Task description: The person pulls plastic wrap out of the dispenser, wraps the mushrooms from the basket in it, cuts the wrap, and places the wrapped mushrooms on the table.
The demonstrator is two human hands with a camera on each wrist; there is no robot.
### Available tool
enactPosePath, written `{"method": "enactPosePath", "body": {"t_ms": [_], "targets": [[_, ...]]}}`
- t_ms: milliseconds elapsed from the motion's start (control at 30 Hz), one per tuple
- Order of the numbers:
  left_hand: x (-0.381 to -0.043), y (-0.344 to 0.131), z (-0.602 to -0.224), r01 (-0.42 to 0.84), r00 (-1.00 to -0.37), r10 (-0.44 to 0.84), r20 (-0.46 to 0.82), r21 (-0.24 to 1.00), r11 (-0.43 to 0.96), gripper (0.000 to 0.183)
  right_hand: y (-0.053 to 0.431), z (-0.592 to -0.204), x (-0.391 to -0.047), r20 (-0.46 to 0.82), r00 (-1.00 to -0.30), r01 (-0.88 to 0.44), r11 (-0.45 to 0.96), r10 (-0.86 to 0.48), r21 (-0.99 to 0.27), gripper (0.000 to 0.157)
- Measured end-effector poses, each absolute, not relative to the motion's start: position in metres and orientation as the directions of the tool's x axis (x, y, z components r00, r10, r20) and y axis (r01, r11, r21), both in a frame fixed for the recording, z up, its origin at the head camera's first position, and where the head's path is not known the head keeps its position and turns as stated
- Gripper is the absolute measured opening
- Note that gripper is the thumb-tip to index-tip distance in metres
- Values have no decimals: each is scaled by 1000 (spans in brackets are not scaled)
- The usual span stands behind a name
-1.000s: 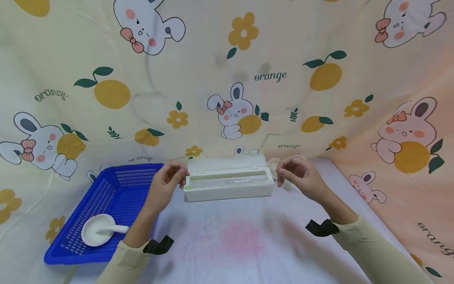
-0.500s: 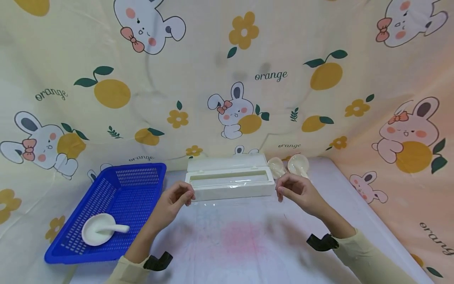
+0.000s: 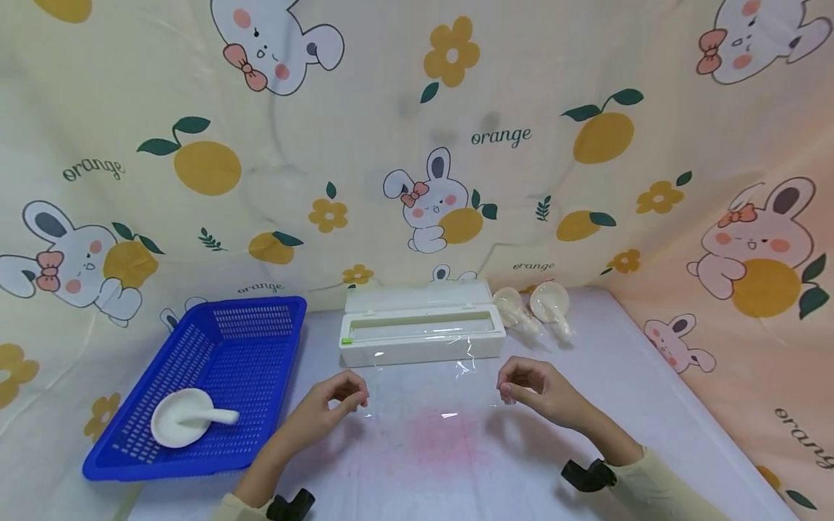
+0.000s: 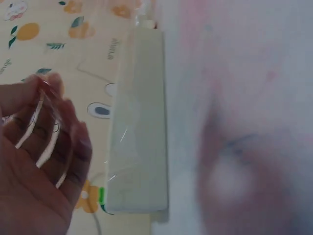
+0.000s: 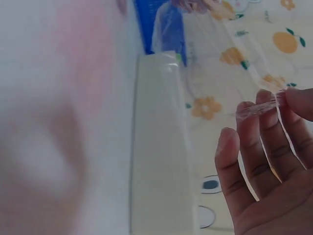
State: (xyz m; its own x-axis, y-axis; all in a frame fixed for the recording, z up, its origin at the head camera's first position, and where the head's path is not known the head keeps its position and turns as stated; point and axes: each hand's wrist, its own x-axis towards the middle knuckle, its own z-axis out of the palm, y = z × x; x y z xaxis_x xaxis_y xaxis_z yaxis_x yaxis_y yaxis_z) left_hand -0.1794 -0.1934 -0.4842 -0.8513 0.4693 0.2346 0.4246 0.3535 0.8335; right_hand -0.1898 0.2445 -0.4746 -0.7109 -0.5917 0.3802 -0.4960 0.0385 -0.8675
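Clear cling film [image 3: 449,415] stretches from a white cling film box [image 3: 422,352] towards me, showing mostly as glints. My left hand [image 3: 324,407] pinches one corner of its near edge between thumb and fingertips. Across from it, my right hand [image 3: 546,391] pinches the other corner; in the right wrist view the film [image 5: 257,108] bunches thinly across the fingers. Both hands are in front of the box, some way apart. The box's lid [image 3: 417,295] is tipped up at the back, and a small green piece [image 3: 347,341] sits at its front left.
On the left stands a blue plastic basket [image 3: 270,405] with a white short-handled spoon [image 3: 179,420] in it. Two white spoons wrapped in clear film, one spoon [image 3: 515,307] beside another spoon [image 3: 550,304], lie right of the box. A patterned cloth [image 3: 365,130] hangs behind the table.
Both hands have moved towards me and down from beside the box, drawing the film out over its front. The wrapped spoons, partly hidden behind the right hand before, now show fully.
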Motion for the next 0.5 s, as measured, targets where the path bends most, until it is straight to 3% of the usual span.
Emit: {"method": "enactPosePath", "body": {"t_ms": [500], "targets": [[-165, -198, -526, 594, -748, 606, 269, 680, 431, 6, 251, -511, -171, 294, -700, -543, 216, -651, -812, 5]]}}
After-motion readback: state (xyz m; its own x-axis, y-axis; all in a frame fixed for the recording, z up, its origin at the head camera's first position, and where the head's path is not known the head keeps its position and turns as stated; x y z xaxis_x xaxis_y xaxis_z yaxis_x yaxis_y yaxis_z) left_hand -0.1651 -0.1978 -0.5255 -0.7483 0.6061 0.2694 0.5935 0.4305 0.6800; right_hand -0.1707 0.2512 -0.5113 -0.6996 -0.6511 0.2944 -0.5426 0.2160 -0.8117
